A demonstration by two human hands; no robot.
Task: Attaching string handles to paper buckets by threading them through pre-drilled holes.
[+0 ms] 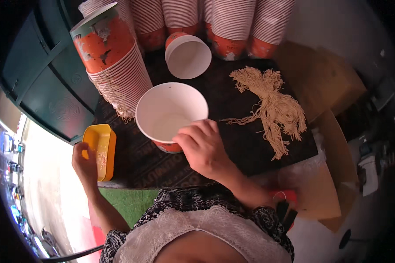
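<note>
A white-lined paper tub with an orange outside stands on the dark table in front of me, its mouth facing up. My right hand grips its near right rim, fingers curled over the edge. At the left, my left hand is at the near left rim of a yellow plastic container. Its fingers are curled together over the edge; whatever they pinch is hidden. Small pale bits lie on the container's bottom. Beyond the upright tub, another paper tub lies tipped with its opening toward me.
A tall leaning stack of nested tubs rises at the left, with strings hanging along it. More stacks line the back. A bundle of beige strings lies on the right of the table. Cardboard boxes stand beyond its right edge.
</note>
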